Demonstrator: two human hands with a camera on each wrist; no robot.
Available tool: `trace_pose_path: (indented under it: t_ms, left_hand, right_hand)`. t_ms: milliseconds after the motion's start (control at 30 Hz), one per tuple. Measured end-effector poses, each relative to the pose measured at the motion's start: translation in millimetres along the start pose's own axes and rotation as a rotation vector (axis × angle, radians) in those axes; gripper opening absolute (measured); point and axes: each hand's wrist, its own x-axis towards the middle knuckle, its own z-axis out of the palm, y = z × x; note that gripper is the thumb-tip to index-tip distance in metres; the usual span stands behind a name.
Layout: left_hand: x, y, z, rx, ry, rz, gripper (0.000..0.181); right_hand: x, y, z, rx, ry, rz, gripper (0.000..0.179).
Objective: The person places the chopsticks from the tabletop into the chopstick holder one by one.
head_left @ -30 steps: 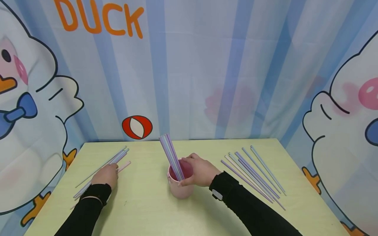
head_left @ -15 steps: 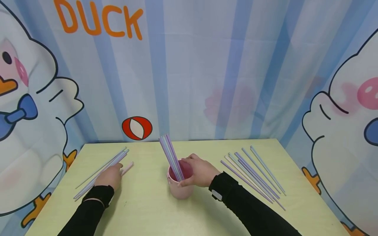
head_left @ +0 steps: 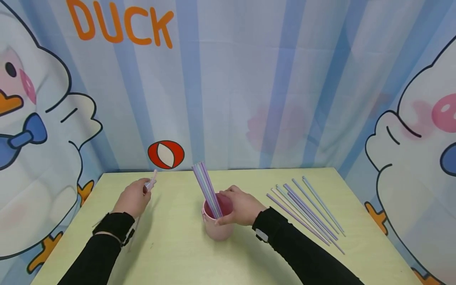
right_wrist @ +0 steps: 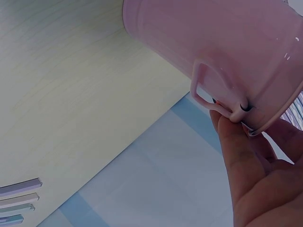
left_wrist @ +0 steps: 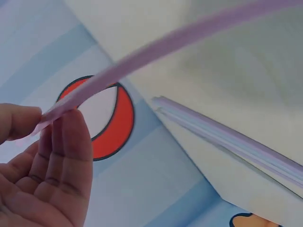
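Between the thumb and fingertips of my left hand is a pink straw, raised above the left side of the table. A small pile of purple and pale blue straws lies on the table below; in the head view the left hand hides most of it. My right hand grips the rim of a pink bucket at the table's middle, thumb at the near side. A bunch of purple and blue straws stands in the bucket, leaning left. The right wrist view shows the bucket's loop handle beside the fingers.
To the right, several purple, white and blue straws lie spread on the pale yellow table. Behind the table's back edge hangs a striped blue curtain with printed ducks and a red ball.
My left hand has picked the pink straw up off the table beside the left pile and lifted it, tilting it more upright. The right hand and the bucket have stayed put.
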Motion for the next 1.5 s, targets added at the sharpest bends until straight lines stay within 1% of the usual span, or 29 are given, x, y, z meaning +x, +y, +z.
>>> trace_pose_path:
  t_ms: [200,367,467,567,700,933,1033,1133,1233,1500]
  left_hand:
    - [3.3,17.3,-19.5,-0.137,0.058,-0.028,0.039]
    - [3.0,29.7,-27.0,-0.240,0.099,-0.054,0.039]
    - [3.5,36.6,-29.3,-0.291,0.136,-0.055,0.039]
    - [4.3,44.0,-31.9,-0.341,0.181,-0.039,0.039]
    - [4.7,57.5,-38.4,-0.423,0.231,-0.019,0.040]
    - [4.3,85.4,-49.9,-0.575,0.302,0.033,0.041]
    - [5.0,95.3,-52.0,-0.616,0.325,0.057,0.040]
    - [5.4,102.7,-52.7,-0.633,0.331,0.076,0.040]
    - [6.8,108.3,-50.6,-0.643,0.322,0.082,0.040]
    - [10.7,117.0,-36.5,-0.688,0.290,0.101,0.036]
  right_hand:
    - [1.0,1.5,0.4,-0.003,0.013,-0.002,0.089]
    - [0.7,1.0,0.1,0.015,0.006,0.000,0.086]
    - [1.1,1.2,1.1,0.014,0.005,0.004,0.086]
    - [1.7,2.0,2.4,0.014,0.008,0.007,0.086]
    - [2.4,3.4,3.9,0.015,0.013,0.007,0.087]
    - [2.2,3.2,3.3,0.004,0.010,0.006,0.087]
    - [1.5,2.1,2.2,0.001,0.009,0.005,0.086]
    - [0.8,1.0,1.3,0.003,0.007,0.002,0.085]
    - [0.0,-0.1,0.1,0.012,0.005,0.004,0.085]
    - [0.3,0.6,0.8,0.001,0.012,-0.003,0.085]
